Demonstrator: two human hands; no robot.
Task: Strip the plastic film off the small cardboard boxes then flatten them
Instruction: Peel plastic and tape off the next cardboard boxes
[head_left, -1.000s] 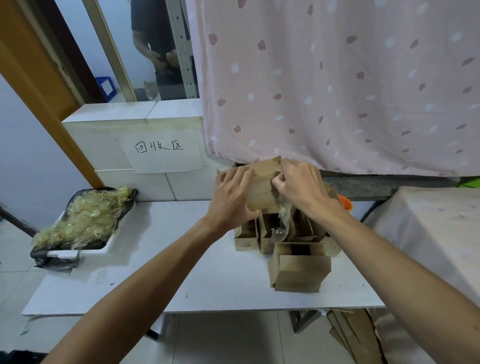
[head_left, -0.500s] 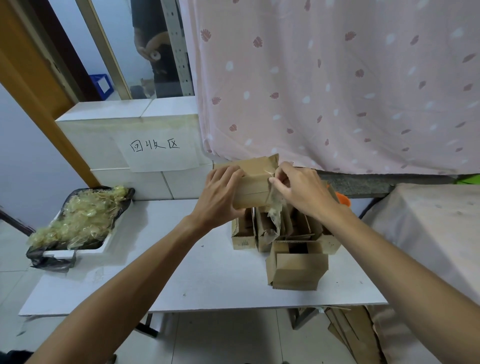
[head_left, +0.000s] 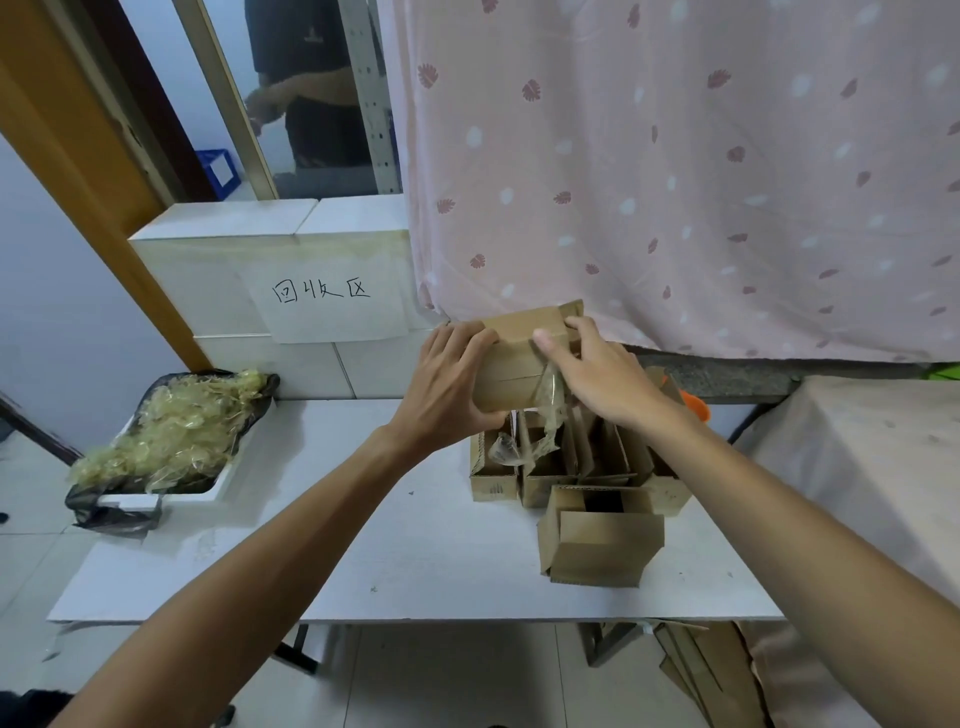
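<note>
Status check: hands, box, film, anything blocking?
Left hand grips held box at its left end. Right hand grips its right end; film hangs loose beneath, partly peeled. Nothing blocking; other boxes stand on the table below.

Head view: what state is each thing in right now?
Held box, raised above the table, film partly off.
Plastic film, hanging loose below the box.
Left hand, grips the box's left end.
Right hand, grips its right end.
Table boxes, open, unflattened.
Tray, heaped with stripped film.
</note>
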